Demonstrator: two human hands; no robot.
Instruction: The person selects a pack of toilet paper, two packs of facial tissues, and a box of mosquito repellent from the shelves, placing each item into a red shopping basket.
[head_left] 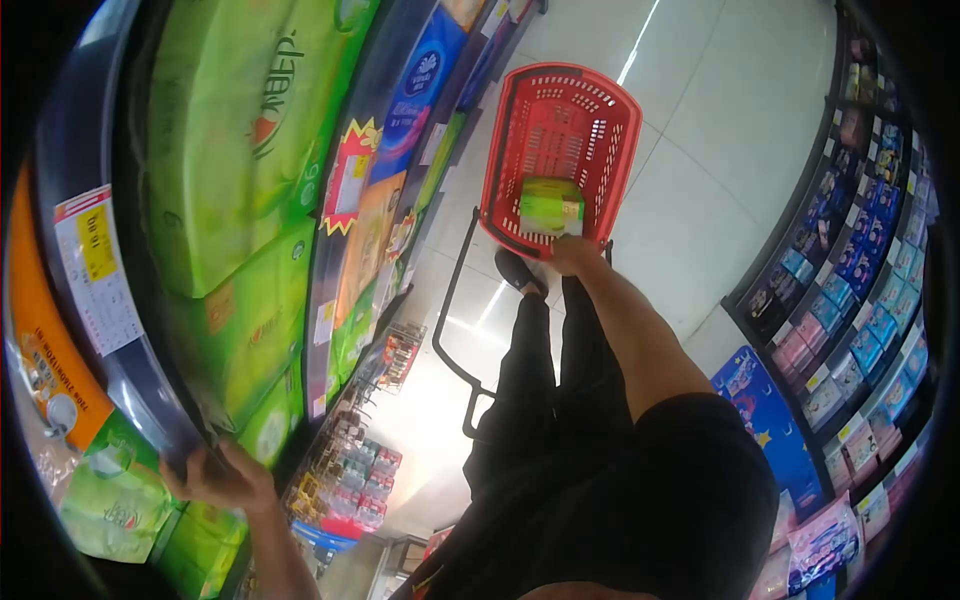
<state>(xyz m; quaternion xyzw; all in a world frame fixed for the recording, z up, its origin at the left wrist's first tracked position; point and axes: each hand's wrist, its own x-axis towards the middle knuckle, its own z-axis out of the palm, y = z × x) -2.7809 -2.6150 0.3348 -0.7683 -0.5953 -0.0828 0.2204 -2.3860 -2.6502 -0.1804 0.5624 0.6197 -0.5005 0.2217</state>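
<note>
The basket (630,130) is smooth, semi-glossy plastic, and the small pack (545,205) inside it has a glossy wrapper. Thin, shiny plastic film covers the green packs (210,150) at left. The shelf edge (145,385) there is smooth and glossy, its price label (88,270) paper. Polished floor tiles (690,215) gleam; the trousers (522,370) are matt cloth.

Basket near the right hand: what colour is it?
The basket is red; the head view shows it best.
</note>
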